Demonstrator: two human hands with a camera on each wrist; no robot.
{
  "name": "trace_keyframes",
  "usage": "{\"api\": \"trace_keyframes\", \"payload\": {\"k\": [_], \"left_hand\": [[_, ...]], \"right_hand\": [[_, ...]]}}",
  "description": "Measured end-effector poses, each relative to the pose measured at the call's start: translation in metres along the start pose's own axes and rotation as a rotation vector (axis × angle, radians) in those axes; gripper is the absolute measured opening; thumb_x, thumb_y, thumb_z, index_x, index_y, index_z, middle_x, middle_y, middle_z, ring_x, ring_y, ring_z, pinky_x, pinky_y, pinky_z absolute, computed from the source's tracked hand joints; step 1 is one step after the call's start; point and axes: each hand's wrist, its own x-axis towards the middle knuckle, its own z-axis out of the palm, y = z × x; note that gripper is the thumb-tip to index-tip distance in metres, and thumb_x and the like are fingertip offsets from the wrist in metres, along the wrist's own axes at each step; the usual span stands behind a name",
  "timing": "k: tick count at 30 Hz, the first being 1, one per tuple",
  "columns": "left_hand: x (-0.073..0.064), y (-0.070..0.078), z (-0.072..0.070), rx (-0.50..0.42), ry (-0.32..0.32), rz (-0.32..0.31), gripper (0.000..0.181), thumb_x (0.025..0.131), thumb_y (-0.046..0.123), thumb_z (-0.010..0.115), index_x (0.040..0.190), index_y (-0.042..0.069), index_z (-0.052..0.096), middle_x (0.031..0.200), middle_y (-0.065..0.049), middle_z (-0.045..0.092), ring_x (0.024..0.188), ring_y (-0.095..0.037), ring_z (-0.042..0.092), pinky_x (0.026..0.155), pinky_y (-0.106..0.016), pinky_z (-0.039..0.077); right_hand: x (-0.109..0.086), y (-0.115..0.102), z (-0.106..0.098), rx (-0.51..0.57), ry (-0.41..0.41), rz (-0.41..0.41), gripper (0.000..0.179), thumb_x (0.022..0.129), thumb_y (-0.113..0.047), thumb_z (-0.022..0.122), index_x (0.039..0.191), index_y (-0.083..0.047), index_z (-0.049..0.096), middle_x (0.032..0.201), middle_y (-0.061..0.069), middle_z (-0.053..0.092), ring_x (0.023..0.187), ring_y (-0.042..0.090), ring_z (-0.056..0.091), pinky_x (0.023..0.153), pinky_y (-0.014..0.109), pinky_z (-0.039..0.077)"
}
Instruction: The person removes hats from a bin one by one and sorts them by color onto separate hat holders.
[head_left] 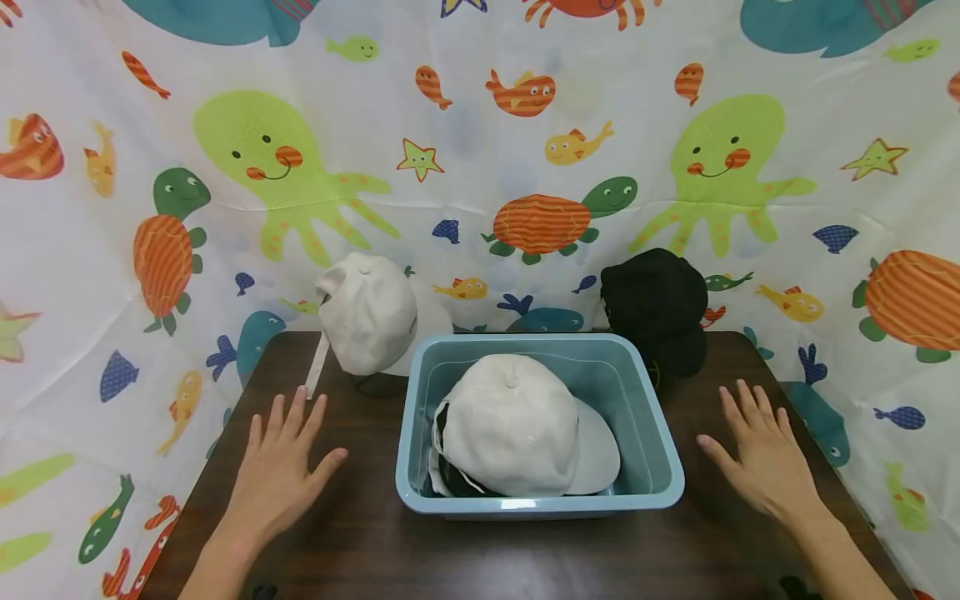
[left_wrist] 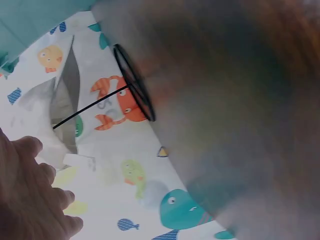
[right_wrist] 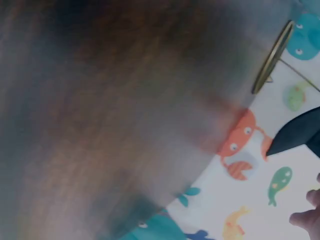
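Observation:
In the head view, my left hand (head_left: 277, 467) is held at the left of the dark table with its fingers spread, holding nothing. On the right side, my right hand (head_left: 768, 458) is likewise spread and holds nothing. Between them stands a light blue plastic basin (head_left: 540, 503). Inside it lies a white cap (head_left: 513, 425), its brim to the right, over something black and white that is mostly hidden. Beyond my left fingers, another white cap (head_left: 367, 317) hangs on a stand, its strap dangling. A black cap (head_left: 656, 308) sits behind the basin's right corner, beyond my right hand.
The dark wooden table (head_left: 525, 554) meets a curtain (head_left: 465, 200) printed with sea animals. In the left wrist view, the white cap's stand has a round black base (left_wrist: 135, 82). A brass-coloured ring base (right_wrist: 272, 57) appears near the black cap in the right wrist view.

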Motion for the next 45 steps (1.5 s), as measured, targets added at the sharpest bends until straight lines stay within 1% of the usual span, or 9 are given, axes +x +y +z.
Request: {"api": "trace_keyframes", "payload": {"k": [8, 13, 17, 21, 25, 30, 36, 39, 45], "left_hand": [[0.003, 0.009, -0.015, 0.009, 0.031, 0.039, 0.085, 0.104, 0.06, 0.052, 0.165, 0.006, 0.028, 0.171, -0.026, 0.017, 0.157, -0.051, 0.007, 0.124, -0.063, -0.008], [0.008, 0.019, -0.022, -0.001, 0.066, 0.094, 0.085, 0.103, 0.058, 0.056, 0.165, 0.007, 0.03, 0.17, -0.026, 0.021, 0.158, -0.048, 0.007, 0.125, -0.063, -0.003], [0.012, 0.029, -0.028, -0.006, 0.09, 0.136, 0.085, 0.102, 0.059, 0.057, 0.166, 0.009, 0.029, 0.171, -0.025, 0.02, 0.159, -0.045, 0.006, 0.125, -0.063, -0.001], [0.014, 0.038, -0.031, -0.019, 0.1, 0.163, 0.086, 0.102, 0.058, 0.058, 0.166, 0.008, 0.029, 0.172, -0.022, 0.017, 0.159, -0.044, 0.006, 0.126, -0.061, -0.003], [0.017, 0.045, -0.033, -0.041, 0.111, 0.188, 0.087, 0.101, 0.059, 0.058, 0.165, 0.007, 0.032, 0.172, -0.022, 0.02, 0.16, -0.04, 0.003, 0.126, -0.058, -0.005], [0.02, 0.053, -0.034, -0.067, 0.125, 0.214, 0.086, 0.101, 0.062, 0.055, 0.164, 0.008, 0.034, 0.171, -0.021, 0.022, 0.161, -0.038, 0.002, 0.127, -0.057, -0.005], [0.023, 0.059, -0.033, -0.099, 0.131, 0.239, 0.085, 0.103, 0.066, 0.047, 0.165, 0.009, 0.032, 0.171, -0.021, 0.024, 0.16, -0.039, 0.007, 0.127, -0.058, -0.002], [0.024, 0.062, -0.031, -0.121, 0.127, 0.246, 0.085, 0.103, 0.066, 0.046, 0.165, 0.009, 0.032, 0.171, -0.02, 0.023, 0.16, -0.04, 0.009, 0.127, -0.057, -0.001], [0.024, 0.067, -0.025, -0.156, 0.131, 0.254, 0.085, 0.103, 0.066, 0.046, 0.165, 0.009, 0.033, 0.171, -0.019, 0.025, 0.156, -0.047, 0.019, 0.127, -0.058, 0.002]], "right_hand": [[0.007, -0.012, -0.012, -0.004, 0.022, -0.03, 0.087, 0.104, -0.05, 0.057, 0.165, 0.001, 0.021, 0.169, 0.032, 0.015, 0.159, 0.044, -0.002, 0.124, 0.06, -0.009], [0.011, -0.018, -0.021, -0.018, 0.041, -0.051, 0.087, 0.104, -0.05, 0.058, 0.166, -0.001, 0.021, 0.171, 0.029, 0.012, 0.16, 0.041, -0.003, 0.125, 0.059, -0.009], [0.014, -0.023, -0.029, -0.013, 0.066, -0.082, 0.087, 0.103, -0.05, 0.059, 0.166, -0.002, 0.022, 0.171, 0.027, 0.012, 0.16, 0.04, -0.002, 0.125, 0.058, -0.008], [0.017, -0.032, -0.035, 0.01, 0.089, -0.118, 0.086, 0.103, -0.049, 0.059, 0.165, -0.002, 0.024, 0.171, 0.026, 0.015, 0.161, 0.039, 0.0, 0.126, 0.057, -0.005], [0.022, -0.044, -0.041, 0.044, 0.111, -0.161, 0.084, 0.104, -0.048, 0.059, 0.165, -0.003, 0.025, 0.173, 0.022, 0.015, 0.161, 0.035, 0.002, 0.127, 0.053, -0.003], [0.03, -0.062, -0.047, 0.094, 0.137, -0.219, 0.083, 0.103, -0.049, 0.059, 0.165, -0.003, 0.028, 0.171, 0.023, 0.022, 0.161, 0.034, 0.007, 0.129, 0.049, 0.0], [0.039, -0.08, -0.053, 0.127, 0.146, -0.274, 0.084, 0.102, -0.051, 0.06, 0.166, -0.007, 0.028, 0.17, 0.023, 0.024, 0.161, 0.033, 0.009, 0.129, 0.048, 0.003], [0.042, -0.087, -0.053, 0.139, 0.149, -0.3, 0.084, 0.102, -0.051, 0.061, 0.166, -0.008, 0.028, 0.17, 0.022, 0.025, 0.161, 0.035, 0.011, 0.129, 0.048, 0.004], [0.048, -0.098, -0.05, 0.167, 0.138, -0.343, 0.085, 0.102, -0.052, 0.061, 0.166, -0.008, 0.027, 0.17, 0.023, 0.024, 0.159, 0.04, 0.014, 0.129, 0.04, 0.003]]}}
